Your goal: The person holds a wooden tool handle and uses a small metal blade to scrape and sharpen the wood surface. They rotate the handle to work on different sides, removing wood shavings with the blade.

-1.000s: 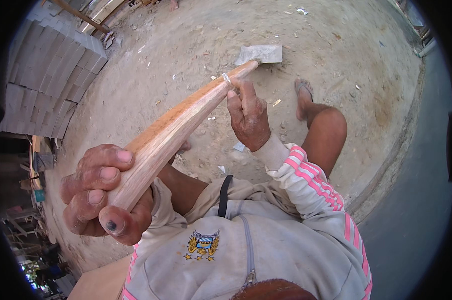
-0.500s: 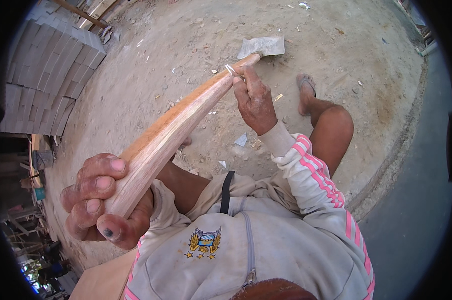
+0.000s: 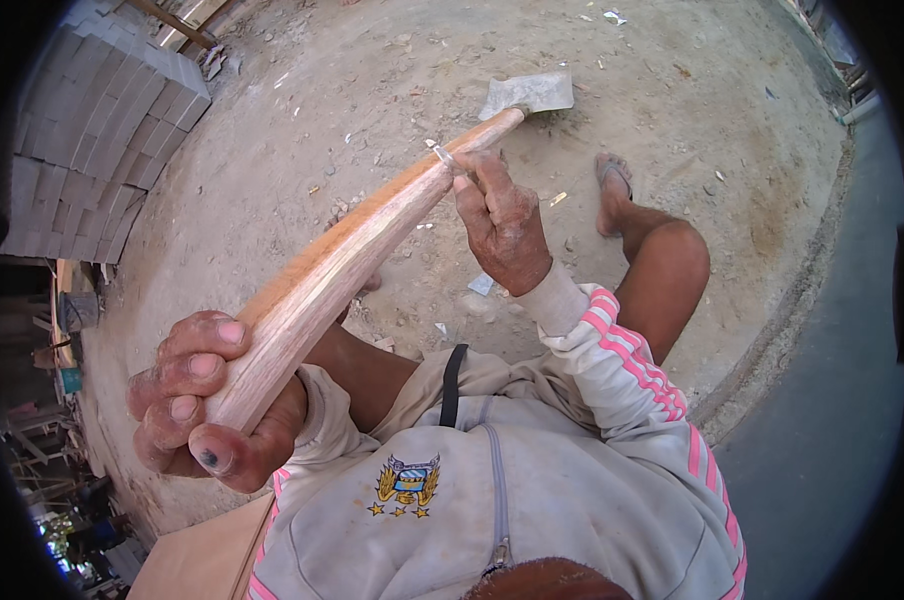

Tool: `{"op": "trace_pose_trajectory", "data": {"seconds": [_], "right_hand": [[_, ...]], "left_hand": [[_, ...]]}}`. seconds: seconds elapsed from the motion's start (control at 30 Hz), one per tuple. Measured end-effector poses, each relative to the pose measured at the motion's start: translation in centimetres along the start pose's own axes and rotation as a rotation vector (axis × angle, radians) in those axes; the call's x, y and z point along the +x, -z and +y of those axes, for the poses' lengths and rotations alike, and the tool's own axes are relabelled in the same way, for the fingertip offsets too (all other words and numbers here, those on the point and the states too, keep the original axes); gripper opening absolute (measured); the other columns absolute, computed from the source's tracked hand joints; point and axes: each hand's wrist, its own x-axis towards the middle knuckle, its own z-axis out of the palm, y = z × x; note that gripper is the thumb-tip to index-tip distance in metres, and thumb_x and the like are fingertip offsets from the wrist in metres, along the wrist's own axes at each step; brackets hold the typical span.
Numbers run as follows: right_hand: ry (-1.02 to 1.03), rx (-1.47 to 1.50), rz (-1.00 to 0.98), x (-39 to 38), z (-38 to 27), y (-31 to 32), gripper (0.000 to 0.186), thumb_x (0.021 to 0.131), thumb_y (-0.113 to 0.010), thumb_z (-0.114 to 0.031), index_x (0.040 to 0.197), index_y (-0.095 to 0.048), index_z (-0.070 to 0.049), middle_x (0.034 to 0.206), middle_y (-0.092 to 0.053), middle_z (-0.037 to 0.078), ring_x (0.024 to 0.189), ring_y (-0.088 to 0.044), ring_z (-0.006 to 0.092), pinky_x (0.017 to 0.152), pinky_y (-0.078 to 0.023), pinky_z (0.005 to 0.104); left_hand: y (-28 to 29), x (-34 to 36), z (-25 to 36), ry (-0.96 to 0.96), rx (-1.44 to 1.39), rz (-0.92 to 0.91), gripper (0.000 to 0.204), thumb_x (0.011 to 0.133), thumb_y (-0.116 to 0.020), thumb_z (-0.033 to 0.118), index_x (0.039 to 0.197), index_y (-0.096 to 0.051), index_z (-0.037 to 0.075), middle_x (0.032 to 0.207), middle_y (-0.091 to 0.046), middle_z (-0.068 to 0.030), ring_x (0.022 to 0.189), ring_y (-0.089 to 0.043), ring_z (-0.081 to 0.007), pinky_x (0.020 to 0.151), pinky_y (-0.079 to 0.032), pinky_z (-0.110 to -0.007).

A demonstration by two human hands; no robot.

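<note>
From my remote view, the left hand [image 3: 185,385] wraps the wooden handle's [image 3: 342,265] thick end; the right hand [image 3: 507,218] curls beside it at a pale sliver [image 3: 438,152], grip unclear to me. A flat grey piece [image 3: 542,92] shows at the handle's far end.

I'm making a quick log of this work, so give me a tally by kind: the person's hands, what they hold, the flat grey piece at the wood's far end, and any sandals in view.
Hands: 2 (left hand, right hand)
Wooden handle: 1
Small pale strip: 1
Flat grey piece: 1
Sandal: 1
Total: 6
</note>
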Motion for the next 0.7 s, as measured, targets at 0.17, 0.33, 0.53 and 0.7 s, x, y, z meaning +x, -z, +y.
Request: {"op": "trace_pose_trajectory", "data": {"seconds": [0.17, 0.33, 0.53, 0.7], "right_hand": [[-0.136, -0.007, 0.009, 0.4, 0.8, -0.2, 0.014, 0.097, -0.056, -0.01, 0.11, -0.055, -0.004, 0.065, -0.054, 0.019, 0.059, -0.061, 0.0377, 0.052, -0.046, 0.0435], [-0.073, 0.034, -0.005, -0.4, -1.2, -0.4, 0.015, 0.097, -0.056, -0.01, 0.11, -0.057, -0.002, 0.064, -0.054, 0.018, 0.056, -0.06, 0.0347, 0.051, -0.045, 0.0417], [-0.148, 0.1, -0.016, 0.2, -0.1, -0.5, 0.014, 0.098, -0.055, -0.009, 0.11, -0.057, -0.002, 0.063, -0.054, 0.016, 0.053, -0.06, 0.0285, 0.051, -0.045, 0.039], [-0.169, 0.128, -0.036, -0.6, -1.4, -0.1, 0.016, 0.098, -0.055, -0.01, 0.111, -0.057, -0.001, 0.062, -0.051, 0.014, 0.05, -0.055, 0.0229, 0.05, -0.043, 0.0374]], "left_hand": [[0.1, -0.2, -0.1, 0.012, 0.025, -0.019, 0.028, 0.092, -0.054, 0.029, 0.097, -0.054, 0.001, 0.073, -0.053, -0.0134, 0.051, -0.06, -0.0255, 0.043, -0.052, -0.034], [0.6, -0.5, -0.1, 0.024, 0.0, -0.009, 0.029, 0.093, -0.053, 0.031, 0.098, -0.055, 0.002, 0.076, -0.054, -0.0141, 0.051, -0.061, -0.0259, 0.045, -0.051, -0.035], [1.0, -0.5, 0.2, 0.031, 0.0, -0.048, 0.03, 0.094, -0.052, 0.031, 0.1, -0.055, 0.002, 0.08, -0.056, -0.0145, 0.052, -0.062, -0.0268, 0.047, -0.049, -0.036], [1.3, -0.9, 0.0, 0.03, -0.057, -0.073, 0.03, 0.094, -0.052, 0.03, 0.101, -0.055, 0.002, 0.082, -0.057, -0.015, 0.054, -0.062, -0.0281, 0.051, -0.048, -0.038]]}}
